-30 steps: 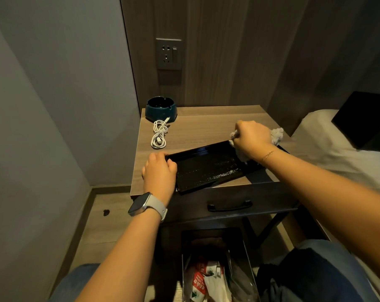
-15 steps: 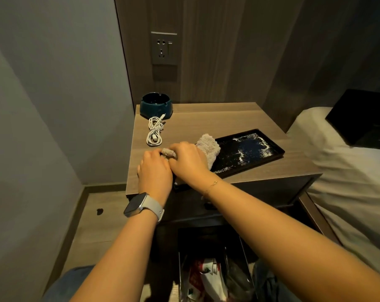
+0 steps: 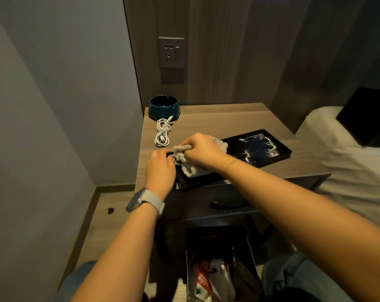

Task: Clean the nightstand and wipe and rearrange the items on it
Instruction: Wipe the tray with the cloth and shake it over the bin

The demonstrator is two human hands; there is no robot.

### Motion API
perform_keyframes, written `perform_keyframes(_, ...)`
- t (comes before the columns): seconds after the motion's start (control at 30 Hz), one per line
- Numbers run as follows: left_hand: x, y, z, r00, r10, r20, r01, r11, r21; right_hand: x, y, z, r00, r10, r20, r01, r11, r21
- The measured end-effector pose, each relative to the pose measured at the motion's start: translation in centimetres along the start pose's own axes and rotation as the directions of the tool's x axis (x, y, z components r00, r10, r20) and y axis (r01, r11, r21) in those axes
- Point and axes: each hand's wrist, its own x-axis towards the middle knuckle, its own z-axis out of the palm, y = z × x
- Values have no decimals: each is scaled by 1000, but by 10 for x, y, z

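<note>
Head view: left hand (image 3: 160, 168) grips near-left corner of tray (image 3: 269, 159), steadying it on surface (image 3: 228, 120). Right hand (image 3: 203, 150) clutches cloth (image 3: 190, 168) bunched at tray's left end for wiping; white residue remains at right end.

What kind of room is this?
Probably a bedroom, perhaps a hotel's: a nightstand stands beside a white-sheeted bed, with a wall socket above it and an ashtray on top.

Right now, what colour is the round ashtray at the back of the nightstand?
Dark teal blue, the round glazed ashtray shows best in the head view.
</note>
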Motion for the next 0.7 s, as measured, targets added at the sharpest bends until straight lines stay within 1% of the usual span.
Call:
perform_keyframes(0.1, 2, -4, -7, 999, 21, 45, -18, 998, -67, -3, -8, 27, 996, 4, -90, -5, 1000, -7)
perform_keyframes(0.17, 2, -3, -9, 998, 21, 51, -15, 994, -112, -10, -6, 30, 994, -69, -85, 67, 997, -23)
perform_keyframes(0.23, 1, 0, -10, 998, 1, 60, 7, 991, -130, -16, -4, 21, 990, -137, -14, 137, 991, 1)
perform_keyframes(0.3, 2, -1, -11, 996, -13, 93, 24, 992, -121, -19, -1, 7, 982, -167, 87, 164, 986, 38)
perform_keyframes(0.37, 4, -4, -13, 991, 3, 134, 11, 995, -103, -16, 3, -4, 976, -151, 156, 140, 987, 84)
perform_keyframes(0.4, 5, -5, -16, 989, 18, 150, 0, 993, -115, -13, 3, -7, 979, -131, 159, 114, 987, 110)
perform_keyframes(0.43, 5, -5, -19, 984, 34, 178, -6, 988, -153, -10, 2, -7, 986, -105, 131, 89, 989, 122)
perform_keyframes(0.5, -4, -5, -24, 953, 93, 287, -17, 966, -259, -2, 0, 0, 998, -51, 34, 47, 994, 96)
perform_keyframes(0.53, -10, -6, -25, 932, 127, 339, -42, 968, -247, 1, -2, 6, 999, -32, 4, 32, 997, 77)
perform_keyframes(0.57, -15, -7, -25, 912, 152, 382, -92, 981, -171, 4, -3, 10, 1000, -20, 1, 20, 998, 63)
perform_keyframes(0.63, -17, -8, -25, 893, 152, 424, -177, 984, 21, 7, -4, 11, 998, -12, 54, 8, 998, 66)
perform_keyframes(0.7, -8, -8, -27, 895, 111, 432, -196, 968, 157, 11, -3, 6, 991, -11, 135, 1, 997, 75)
